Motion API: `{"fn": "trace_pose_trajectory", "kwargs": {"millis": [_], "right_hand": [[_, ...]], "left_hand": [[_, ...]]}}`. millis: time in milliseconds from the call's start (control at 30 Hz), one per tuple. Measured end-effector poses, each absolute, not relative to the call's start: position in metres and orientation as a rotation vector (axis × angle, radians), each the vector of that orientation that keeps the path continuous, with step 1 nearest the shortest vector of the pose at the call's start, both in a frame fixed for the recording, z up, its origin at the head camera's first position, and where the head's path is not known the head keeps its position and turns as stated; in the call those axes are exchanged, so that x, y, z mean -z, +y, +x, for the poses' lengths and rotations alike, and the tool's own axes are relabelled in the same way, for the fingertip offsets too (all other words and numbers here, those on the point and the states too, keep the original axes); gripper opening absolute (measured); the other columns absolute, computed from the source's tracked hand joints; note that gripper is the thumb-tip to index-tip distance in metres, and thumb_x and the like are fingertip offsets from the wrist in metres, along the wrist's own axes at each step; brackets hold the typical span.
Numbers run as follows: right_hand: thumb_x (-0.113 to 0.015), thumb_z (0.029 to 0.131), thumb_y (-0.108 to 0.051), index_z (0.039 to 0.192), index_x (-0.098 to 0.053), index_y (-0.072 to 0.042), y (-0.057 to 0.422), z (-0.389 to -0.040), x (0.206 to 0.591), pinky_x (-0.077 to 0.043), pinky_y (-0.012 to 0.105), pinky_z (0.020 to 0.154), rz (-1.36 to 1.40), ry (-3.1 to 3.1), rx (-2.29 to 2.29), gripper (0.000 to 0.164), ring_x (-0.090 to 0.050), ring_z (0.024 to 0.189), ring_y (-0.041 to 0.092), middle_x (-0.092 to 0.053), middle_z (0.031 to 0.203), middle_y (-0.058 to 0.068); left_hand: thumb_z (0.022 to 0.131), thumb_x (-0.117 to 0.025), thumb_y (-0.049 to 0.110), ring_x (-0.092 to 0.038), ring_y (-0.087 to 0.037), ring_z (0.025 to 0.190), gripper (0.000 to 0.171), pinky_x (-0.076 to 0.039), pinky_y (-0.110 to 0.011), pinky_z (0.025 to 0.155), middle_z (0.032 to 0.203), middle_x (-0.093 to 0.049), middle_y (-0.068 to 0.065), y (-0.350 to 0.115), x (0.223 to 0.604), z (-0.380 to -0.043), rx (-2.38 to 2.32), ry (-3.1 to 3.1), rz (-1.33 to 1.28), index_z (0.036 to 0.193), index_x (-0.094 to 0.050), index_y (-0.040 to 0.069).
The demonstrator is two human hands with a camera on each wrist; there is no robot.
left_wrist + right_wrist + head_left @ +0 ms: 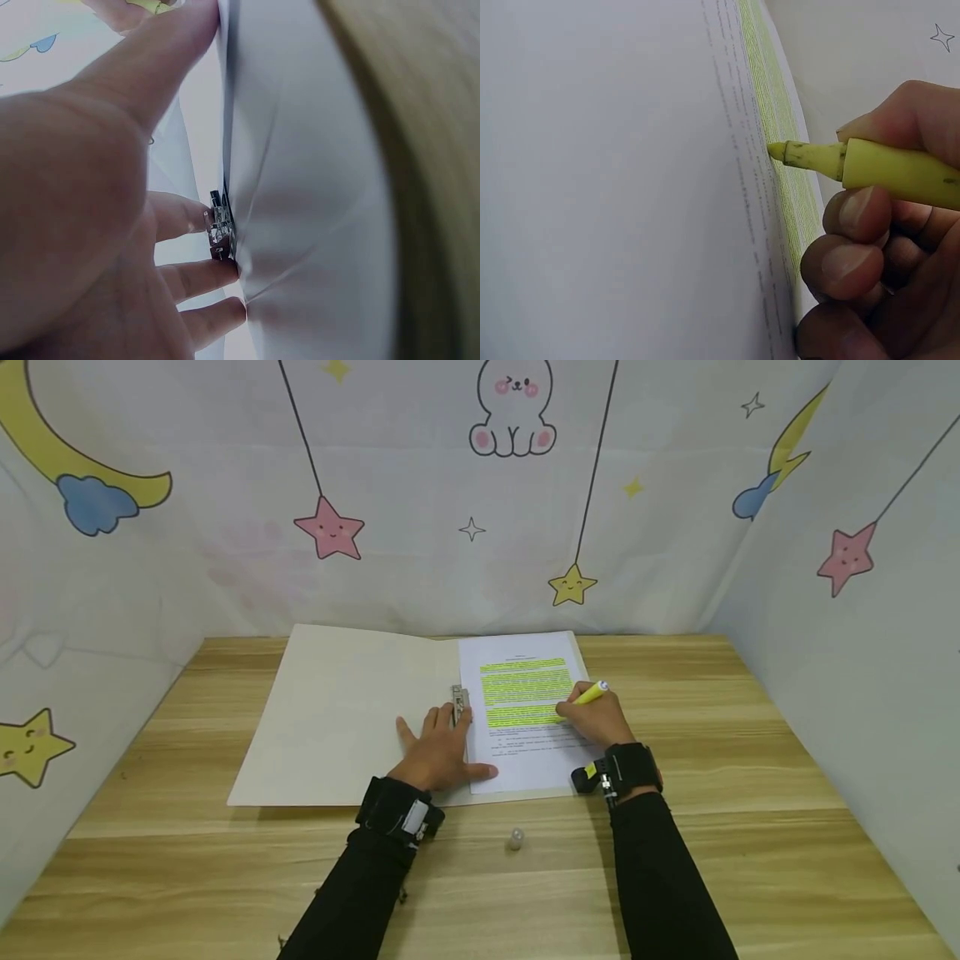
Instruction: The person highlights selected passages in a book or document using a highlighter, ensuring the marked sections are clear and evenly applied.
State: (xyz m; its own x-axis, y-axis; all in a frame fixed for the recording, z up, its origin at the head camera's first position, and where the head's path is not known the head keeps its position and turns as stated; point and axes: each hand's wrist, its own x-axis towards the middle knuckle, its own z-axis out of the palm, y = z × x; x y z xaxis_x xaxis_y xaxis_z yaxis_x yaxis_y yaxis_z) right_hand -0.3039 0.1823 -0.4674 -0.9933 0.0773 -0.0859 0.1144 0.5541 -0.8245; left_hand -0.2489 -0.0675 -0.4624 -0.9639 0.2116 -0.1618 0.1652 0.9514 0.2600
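Note:
A white folder (337, 718) lies spread open on the table, a printed sheet (525, 772) on its right side. Yellow highlighting covers the upper paragraphs of the sheet; the lines below are plain. My right hand (600, 722) grips a yellow highlighter (900, 172), its tip right at the lower edge of the highlighted text. My left hand (437, 756) rests spread across the folder's middle, thumb on the sheet's left edge and fingertips beside the metal clip (458, 697). In the left wrist view the clip (218, 225) shows between the fingers.
A small pale, roundish object (516, 838) sits on the wooden table (750, 860) in front of the folder. White fabric walls (420, 585) printed with stars and moons stand at the back and both sides.

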Motion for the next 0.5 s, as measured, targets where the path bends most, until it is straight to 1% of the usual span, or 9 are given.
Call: {"fn": "trace_pose_trajectory", "kwargs": {"millis": [500], "right_hand": [[-0.069,0.082,-0.016,0.07,-0.054,-0.009,0.1866,-0.3055,0.4692,-0.037,0.026,0.052,0.168,2.759,1.445,0.021,-0.05,0.065,0.017,-0.05,0.075,0.003]], "left_hand": [[0.076,-0.073,0.067,-0.018,-0.038,0.149,0.107,-0.004,-0.08,0.11,0.162,-0.023,-0.019,-0.0671,0.4646,-0.2497,-0.365,2.918,0.28,0.157,-0.028,0.014]]}}
